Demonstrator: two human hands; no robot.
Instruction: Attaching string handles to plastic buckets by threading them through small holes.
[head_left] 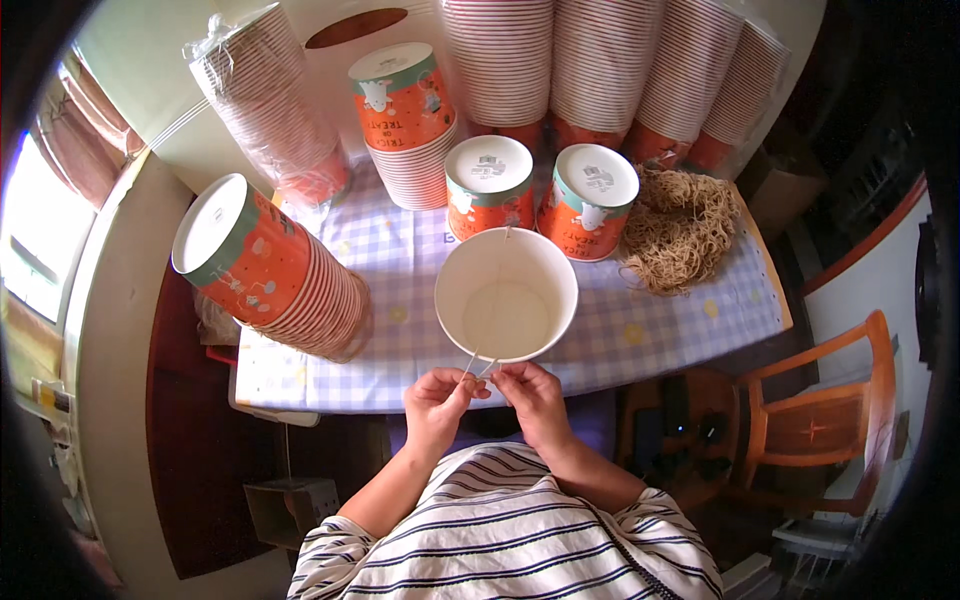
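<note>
A white-lined paper bucket (452, 295) stands mouth up at the near edge of the table, right in front of me. Thin pale string (472, 364) comes off its near rim in two strands. My left hand (434, 402) pinches one strand between thumb and fingers, just left of the rim's nearest point. Close beside it, my right hand (537, 402) pinches the other strand. Both hands are closed, their fingertips almost meeting below the rim. At the far rim a small bit of string (508, 234) shows. Whether the strands are knotted cannot be made out.
Upside-down orange paper buckets (489, 178) (590, 195) stand behind. A tangled heap of tan twine (682, 230) lies right of them. Bucket stacks (275, 265) (405, 115) rise at left; bagged stacks (500, 60) line the back of the checked tablecloth (400, 350). A wooden chair (815, 420) is at right.
</note>
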